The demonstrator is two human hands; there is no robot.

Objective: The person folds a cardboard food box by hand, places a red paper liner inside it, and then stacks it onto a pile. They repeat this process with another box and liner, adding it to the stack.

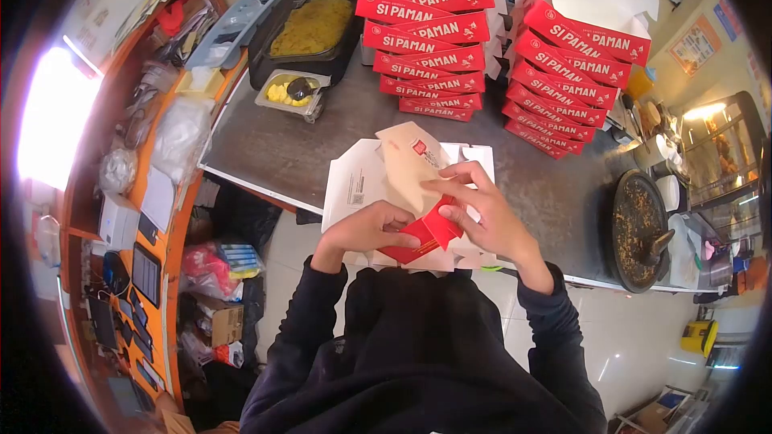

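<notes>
Right in front of my body, at the table's near edge, lies a red-and-white cardboard food box (350,179) with its white lid side spread flat. My left hand (370,229) is closed on the box's red front panel, thumb and fingers pinching its edge. My right hand (486,213) grips a red corner flap, its thumb pressed against the bent card and its fingers above. A tan paper sheet (406,165) with a red printed logo stands up out of the box, close behind the right fingertips. The box's inside is partly hidden by my hands.
Two tall stacks of red boxes (430,60) (563,84) stand at the back. Left of them are a black tray of yellow food (310,28) and a small container (291,90) with a dark spoon. A stone mortar (635,225) sits at the right edge. Orange shelving (173,273) lines the left.
</notes>
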